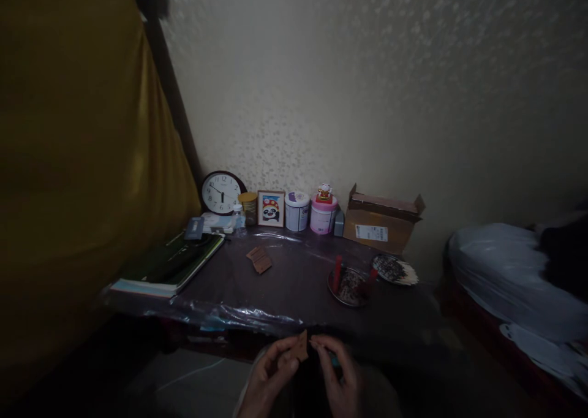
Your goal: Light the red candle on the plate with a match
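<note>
My left hand (271, 375) pinches a small flat brown piece (300, 347) between thumb and fingers, just past the table's front edge. It has an angular outline and a few dark marks; whether it is card, leather or wood I cannot tell. Close to its right side is my right hand (337, 375), with thumb and forefinger pressed together on something too small to make out. A bit of teal (334, 360) shows by the right fingers. Similar brown pieces (260, 260) lie on the plastic-covered table (285, 289).
Two red candles (337, 274) stand on a metal plate (349, 303) at right, beside a dish (394, 269) of dark and pale sticks. A clock (222, 192), tins (297, 212) and a cardboard box (379, 225) line the wall. Green book (172, 262) at left.
</note>
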A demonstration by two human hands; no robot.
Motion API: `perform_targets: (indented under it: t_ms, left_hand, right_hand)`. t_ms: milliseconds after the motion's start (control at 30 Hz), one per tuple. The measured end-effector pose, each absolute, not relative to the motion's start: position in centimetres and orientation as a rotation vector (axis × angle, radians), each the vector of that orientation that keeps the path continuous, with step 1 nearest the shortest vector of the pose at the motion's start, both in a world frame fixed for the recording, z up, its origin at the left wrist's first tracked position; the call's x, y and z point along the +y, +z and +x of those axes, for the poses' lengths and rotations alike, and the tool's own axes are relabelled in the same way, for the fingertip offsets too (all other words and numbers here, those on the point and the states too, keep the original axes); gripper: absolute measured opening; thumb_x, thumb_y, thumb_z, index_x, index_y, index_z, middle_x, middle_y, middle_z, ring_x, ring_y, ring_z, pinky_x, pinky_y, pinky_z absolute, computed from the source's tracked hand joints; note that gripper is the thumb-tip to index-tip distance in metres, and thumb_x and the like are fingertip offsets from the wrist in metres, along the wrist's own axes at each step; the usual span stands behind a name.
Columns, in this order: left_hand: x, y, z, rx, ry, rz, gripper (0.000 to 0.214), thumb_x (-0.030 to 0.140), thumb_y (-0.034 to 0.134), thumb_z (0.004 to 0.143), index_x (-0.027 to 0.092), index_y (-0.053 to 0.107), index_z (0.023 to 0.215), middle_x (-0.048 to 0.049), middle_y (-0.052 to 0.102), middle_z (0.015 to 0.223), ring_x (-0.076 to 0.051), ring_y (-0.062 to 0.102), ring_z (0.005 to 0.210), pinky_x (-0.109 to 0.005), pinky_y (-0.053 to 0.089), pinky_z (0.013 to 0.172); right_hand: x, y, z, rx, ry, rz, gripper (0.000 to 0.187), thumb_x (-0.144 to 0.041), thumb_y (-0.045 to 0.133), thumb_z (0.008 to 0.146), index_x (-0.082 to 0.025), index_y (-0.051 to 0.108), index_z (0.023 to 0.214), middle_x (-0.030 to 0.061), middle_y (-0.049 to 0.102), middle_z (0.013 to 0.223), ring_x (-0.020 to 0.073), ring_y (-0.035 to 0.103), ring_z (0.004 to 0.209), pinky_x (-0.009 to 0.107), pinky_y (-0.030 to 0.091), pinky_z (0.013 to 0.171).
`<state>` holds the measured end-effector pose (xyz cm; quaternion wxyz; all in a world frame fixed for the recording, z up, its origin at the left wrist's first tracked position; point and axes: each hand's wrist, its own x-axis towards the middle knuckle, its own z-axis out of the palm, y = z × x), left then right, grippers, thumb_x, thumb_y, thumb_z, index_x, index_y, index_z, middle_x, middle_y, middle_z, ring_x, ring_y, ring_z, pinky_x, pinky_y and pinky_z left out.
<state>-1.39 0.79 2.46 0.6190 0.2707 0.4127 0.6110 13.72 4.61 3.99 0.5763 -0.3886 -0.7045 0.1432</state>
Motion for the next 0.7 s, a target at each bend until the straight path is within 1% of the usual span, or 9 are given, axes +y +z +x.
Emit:
perform_targets:
  t_ms: [133, 233, 333, 433, 500, 600, 700]
  left_hand:
    - [0.8, 2.7, -1.5, 0.913, 1.409, 0.633, 0.036, 0.039, 0.084, 0.063, 0.025, 0.077, 0.094, -0.0079, 0.081, 0.099, -0.029, 0.069, 0.097, -0.041, 0.047, 0.094]
    - [0.9, 2.5, -1.6, 0.923, 1.404, 0.637, 0.035, 0.04, 0.082, 0.065, 0.025, 0.077, 0.096, -0.0077, 0.08, 0.098, -0.028, 0.069, 0.094, -0.041, 0.047, 0.092]
    - [1.0, 2.2, -1.6, 0.954, 1.413, 0.663, 0.034, 0.041, 0.082, 0.065, 0.025, 0.077, 0.095, -0.0079, 0.079, 0.099, -0.027, 0.068, 0.095, -0.039, 0.047, 0.091]
    - [1.0, 2.3, -1.6, 0.965, 1.416, 0.652, 0.033, 0.041, 0.082, 0.065, 0.025, 0.077, 0.092, -0.0063, 0.079, 0.095, -0.025, 0.068, 0.091, -0.037, 0.047, 0.089]
    - [0.9, 2.5, -1.5, 0.95, 1.408, 0.635, 0.032, 0.041, 0.082, 0.065, 0.024, 0.077, 0.092, -0.0055, 0.079, 0.093, -0.024, 0.068, 0.088, -0.036, 0.047, 0.087]
    - [0.9, 2.6, -1.5, 0.959, 1.413, 0.632, 0.033, 0.042, 0.081, 0.065, 0.024, 0.077, 0.093, -0.0062, 0.079, 0.095, -0.026, 0.068, 0.091, -0.038, 0.047, 0.088]
    - [0.9, 2.5, -1.5, 1.034, 1.444, 0.636, 0.037, 0.044, 0.083, 0.062, 0.022, 0.077, 0.092, -0.0083, 0.079, 0.096, -0.029, 0.068, 0.094, -0.041, 0.047, 0.09]
  right_hand:
    - [4.7, 3.9, 13.8, -1.684, 0.346, -0.881, 0.014, -0.021, 0.056, 0.091, -0.027, 0.069, 0.091, -0.0026, 0.077, 0.086, 0.01, 0.075, 0.079, 0.011, 0.055, 0.077]
    - [4.6, 3.8, 13.9, -1.706, 0.345, -0.888, 0.015, -0.021, 0.055, 0.091, -0.027, 0.069, 0.093, -0.0024, 0.077, 0.087, 0.0099, 0.074, 0.079, 0.011, 0.055, 0.076]
    - [4.6, 3.6, 13.9, -1.675, 0.347, -0.906, 0.016, -0.023, 0.054, 0.092, -0.028, 0.069, 0.093, -0.0027, 0.077, 0.085, 0.0103, 0.074, 0.078, 0.012, 0.056, 0.076]
    - [4.6, 3.7, 13.9, -1.661, 0.328, -0.916, 0.016, -0.023, 0.055, 0.091, -0.028, 0.07, 0.092, -0.0031, 0.077, 0.084, 0.0104, 0.075, 0.075, 0.012, 0.056, 0.075]
    - [4.6, 4.1, 13.9, -1.681, 0.311, -0.896, 0.016, -0.02, 0.057, 0.089, -0.028, 0.07, 0.092, -0.0039, 0.078, 0.083, 0.0095, 0.075, 0.075, 0.011, 0.056, 0.075]
    - [4.6, 4.6, 14.0, -1.692, 0.29, -0.871, 0.017, -0.016, 0.058, 0.087, -0.027, 0.07, 0.092, -0.0041, 0.078, 0.084, 0.0089, 0.075, 0.076, 0.009, 0.055, 0.075]
    - [4.6, 4.8, 13.9, -1.687, 0.307, -0.866, 0.017, -0.016, 0.057, 0.087, -0.028, 0.069, 0.091, -0.0038, 0.078, 0.084, 0.0093, 0.075, 0.077, 0.01, 0.055, 0.075]
